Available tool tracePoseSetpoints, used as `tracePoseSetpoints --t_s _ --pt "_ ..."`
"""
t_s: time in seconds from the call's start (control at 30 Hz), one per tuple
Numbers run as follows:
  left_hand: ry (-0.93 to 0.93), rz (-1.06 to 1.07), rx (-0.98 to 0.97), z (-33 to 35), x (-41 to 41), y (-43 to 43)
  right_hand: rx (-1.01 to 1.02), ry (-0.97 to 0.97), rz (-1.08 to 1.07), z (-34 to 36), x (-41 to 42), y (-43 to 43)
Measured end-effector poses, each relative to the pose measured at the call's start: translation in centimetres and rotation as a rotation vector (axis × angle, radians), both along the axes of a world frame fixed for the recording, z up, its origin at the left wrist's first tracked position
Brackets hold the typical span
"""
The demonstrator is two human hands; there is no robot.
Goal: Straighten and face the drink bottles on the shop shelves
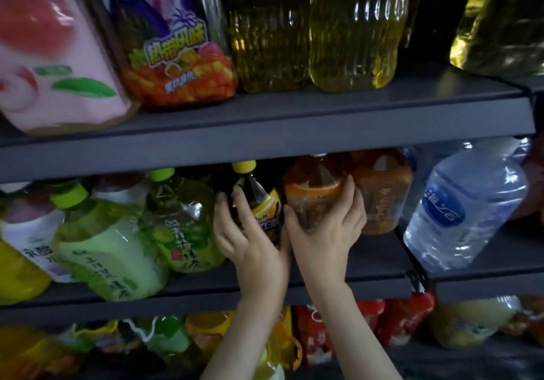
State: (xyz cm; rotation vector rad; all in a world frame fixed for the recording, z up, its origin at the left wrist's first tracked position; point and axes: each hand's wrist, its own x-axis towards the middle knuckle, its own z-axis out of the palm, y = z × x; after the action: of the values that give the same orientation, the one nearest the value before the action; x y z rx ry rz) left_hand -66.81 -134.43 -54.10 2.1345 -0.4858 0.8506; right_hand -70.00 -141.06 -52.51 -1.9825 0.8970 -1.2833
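Note:
On the middle shelf (pixel 376 264) stands a dark tea bottle (pixel 262 203) with a yellow cap and a yellow label. My left hand (pixel 250 241) is wrapped around its lower body. Right beside it is an orange-labelled tea bottle (pixel 316 185), and my right hand (pixel 326 232) grips it from the front, fingers spread up its side. A second orange-labelled bottle (pixel 382 194) stands just to the right, untouched. Both held bottles stand roughly upright, their tops partly hidden under the upper shelf.
Green tea bottles (pixel 179 220) crowd the left of the middle shelf, and a large water bottle (pixel 462 211) leans on the right. The upper shelf (pixel 294 132) holds big yellow drink bottles (pixel 350 32) and a pink one (pixel 50 55). More bottles fill the bottom shelf (pixel 400 320).

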Motion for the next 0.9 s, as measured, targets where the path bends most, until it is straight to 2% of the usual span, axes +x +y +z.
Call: tracePoseSetpoints --t_s 0.23,0.43,0.67,0.73,0.83,0.9 --pt "-0.098 0.011 -0.090 -1.4 1.3 -0.7 -0.177 -0.056 -0.115 -1.3 1.1 -0.9" --pt "-0.118 -0.014 -0.079 -1.0 1.4 -0.1 -0.167 -0.073 -0.104 -1.0 0.9 -0.8" --pt "-0.059 -0.277 0.002 1.7 1.2 2.1 -0.105 -0.119 -0.034 -0.3 -1.3 0.1" --pt "0.026 -0.320 -0.026 2.9 1.6 2.5 -0.113 -0.103 -0.016 -0.2 -1.8 0.0" --pt "0.163 -0.310 -0.117 4.9 2.2 2.8 -0.095 -0.072 0.025 0.0 -2.2 -0.2" --pt "0.181 -0.259 -0.070 6.1 2.5 3.0 -0.093 -0.063 0.038 0.2 -2.6 -0.3"
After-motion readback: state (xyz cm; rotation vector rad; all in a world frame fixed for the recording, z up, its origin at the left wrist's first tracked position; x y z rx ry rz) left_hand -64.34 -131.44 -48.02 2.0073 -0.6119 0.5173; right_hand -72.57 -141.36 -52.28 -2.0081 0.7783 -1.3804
